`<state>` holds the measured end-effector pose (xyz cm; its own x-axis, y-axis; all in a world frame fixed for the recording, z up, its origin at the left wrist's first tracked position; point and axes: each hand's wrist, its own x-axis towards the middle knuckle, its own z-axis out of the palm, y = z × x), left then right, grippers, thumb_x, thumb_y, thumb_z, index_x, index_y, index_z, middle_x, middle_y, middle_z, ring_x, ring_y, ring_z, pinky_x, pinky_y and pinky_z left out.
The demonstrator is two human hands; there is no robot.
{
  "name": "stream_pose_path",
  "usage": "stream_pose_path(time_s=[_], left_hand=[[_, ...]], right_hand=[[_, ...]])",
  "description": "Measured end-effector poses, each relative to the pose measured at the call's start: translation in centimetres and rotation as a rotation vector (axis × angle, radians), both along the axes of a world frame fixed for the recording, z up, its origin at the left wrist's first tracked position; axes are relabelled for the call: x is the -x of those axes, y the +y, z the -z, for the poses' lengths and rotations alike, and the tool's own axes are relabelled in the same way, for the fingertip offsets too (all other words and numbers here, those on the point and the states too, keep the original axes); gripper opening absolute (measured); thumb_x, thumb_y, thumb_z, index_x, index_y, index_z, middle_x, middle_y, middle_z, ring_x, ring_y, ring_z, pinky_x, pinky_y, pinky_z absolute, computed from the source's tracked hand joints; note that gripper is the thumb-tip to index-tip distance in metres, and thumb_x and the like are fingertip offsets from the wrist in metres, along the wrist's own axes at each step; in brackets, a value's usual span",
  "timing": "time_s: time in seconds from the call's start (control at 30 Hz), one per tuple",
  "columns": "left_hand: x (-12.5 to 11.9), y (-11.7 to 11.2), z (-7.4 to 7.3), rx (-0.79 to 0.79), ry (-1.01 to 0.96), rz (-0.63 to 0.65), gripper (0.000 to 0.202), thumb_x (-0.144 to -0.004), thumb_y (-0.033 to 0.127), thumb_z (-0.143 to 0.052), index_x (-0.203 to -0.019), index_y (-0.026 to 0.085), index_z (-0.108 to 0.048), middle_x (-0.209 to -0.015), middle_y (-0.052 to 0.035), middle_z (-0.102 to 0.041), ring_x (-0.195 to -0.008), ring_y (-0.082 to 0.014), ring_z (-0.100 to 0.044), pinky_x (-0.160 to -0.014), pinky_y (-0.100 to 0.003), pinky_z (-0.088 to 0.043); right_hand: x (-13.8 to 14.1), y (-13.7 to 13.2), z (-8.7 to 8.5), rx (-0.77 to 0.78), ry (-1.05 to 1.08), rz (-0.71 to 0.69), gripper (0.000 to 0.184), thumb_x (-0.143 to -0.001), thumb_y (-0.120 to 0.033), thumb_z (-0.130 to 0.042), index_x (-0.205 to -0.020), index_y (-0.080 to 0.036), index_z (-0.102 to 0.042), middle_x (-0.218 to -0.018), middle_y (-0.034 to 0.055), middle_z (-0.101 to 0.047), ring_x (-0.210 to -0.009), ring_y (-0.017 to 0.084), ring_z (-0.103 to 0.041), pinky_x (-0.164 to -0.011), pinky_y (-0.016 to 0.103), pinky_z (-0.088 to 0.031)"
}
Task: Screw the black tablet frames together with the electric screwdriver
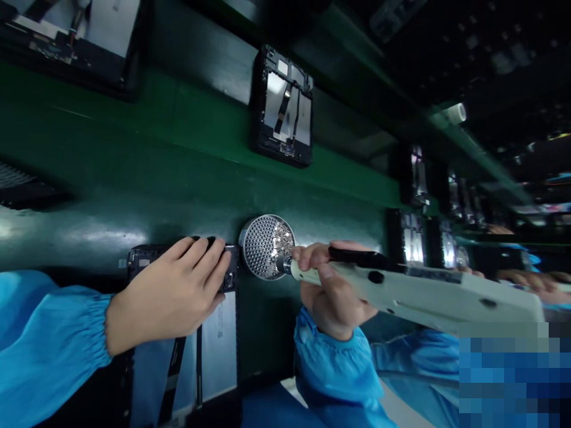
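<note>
My right hand (332, 285) is wrapped round a pale electric screwdriver (401, 294). Its tip reaches into a round metal dish (254, 238) with a dimpled or perforated bottom, where small shiny screws (282, 238) are heaped on the right side. My left hand (173, 294) lies palm down, fingers slightly bent, over the upper part of an opened tablet-like device (218, 345). That device shows a silver battery area and dark flat cables. Whatever is beneath the left palm is hidden.
Another opened device (288, 110) sits on a stack further back on the green bench (178, 166). A further device (102, 35) is at upper left. More devices (413, 238) line the right side. A co-worker's hand (533, 282) shows at far right.
</note>
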<state>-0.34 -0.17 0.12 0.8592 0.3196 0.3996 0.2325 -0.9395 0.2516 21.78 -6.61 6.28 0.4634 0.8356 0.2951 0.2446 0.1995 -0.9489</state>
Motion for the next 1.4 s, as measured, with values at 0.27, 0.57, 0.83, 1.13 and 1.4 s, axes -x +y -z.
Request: stream_pose_path(time_s=[0.27,0.57,0.83,1.13,1.4], left_hand=[[0.2,0.2,0.0,0.029,0.035,-0.015,0.052,-0.102,0.038,-0.038,-0.133,0.002,-0.061,-0.122,-0.0284,-0.066,-0.11,-0.0406,-0.065,-0.087,-0.052,-0.055],[0.3,0.4,-0.6,0.058,0.08,0.001,0.05,-0.103,0.035,-0.036,-0.136,0.005,-0.059,-0.115,-0.0238,-0.068,-0.108,-0.0374,-0.064,-0.084,-0.046,-0.053],[0.1,0.5,-0.4,0.078,0.061,-0.004,0.049,-0.103,0.032,-0.037,-0.135,0.003,-0.06,-0.11,-0.0226,-0.069,-0.102,-0.0368,-0.065,-0.081,-0.046,-0.051],[0.0,0.3,-0.3,0.067,0.045,0.004,0.049,-0.101,0.032,-0.042,-0.136,0.001,-0.059,-0.111,-0.0235,-0.069,-0.102,-0.0369,-0.065,-0.08,-0.046,-0.051],[0.0,0.4,-0.6,0.056,0.053,0.003,0.049,-0.102,0.032,-0.039,-0.136,0.002,-0.059,-0.109,-0.0219,-0.07,-0.1,-0.0345,-0.065,-0.079,-0.044,-0.051]], right_hand=[[2.2,0.9,-4.1,-0.019,-0.054,-0.019,0.025,-0.075,-0.023,-0.079,-0.098,-0.028,-0.073,-0.067,-0.0051,-0.06,-0.056,0.012,-0.057,-0.063,0.035,-0.052],[5.6,3.8,-2.3,0.017,-0.021,-0.229,0.026,-0.079,-0.011,-0.068,-0.102,-0.023,-0.071,-0.066,-0.0054,-0.059,-0.06,0.013,-0.06,-0.06,0.034,-0.054],[5.8,3.5,-2.1,0.101,-0.016,-0.194,0.024,-0.079,-0.011,-0.07,-0.098,-0.025,-0.071,-0.07,-0.0058,-0.061,-0.06,0.011,-0.06,-0.062,0.033,-0.055],[5.8,3.4,-1.7,0.098,-0.067,-0.241,0.025,-0.079,-0.008,-0.068,-0.097,-0.026,-0.071,-0.068,-0.006,-0.059,-0.06,0.012,-0.058,-0.063,0.033,-0.055],[5.8,3.7,-0.6,0.014,-0.051,-0.246,0.027,-0.079,-0.006,-0.065,-0.096,-0.025,-0.071,-0.065,-0.0055,-0.059,-0.057,0.012,-0.056,-0.06,0.033,-0.053]])
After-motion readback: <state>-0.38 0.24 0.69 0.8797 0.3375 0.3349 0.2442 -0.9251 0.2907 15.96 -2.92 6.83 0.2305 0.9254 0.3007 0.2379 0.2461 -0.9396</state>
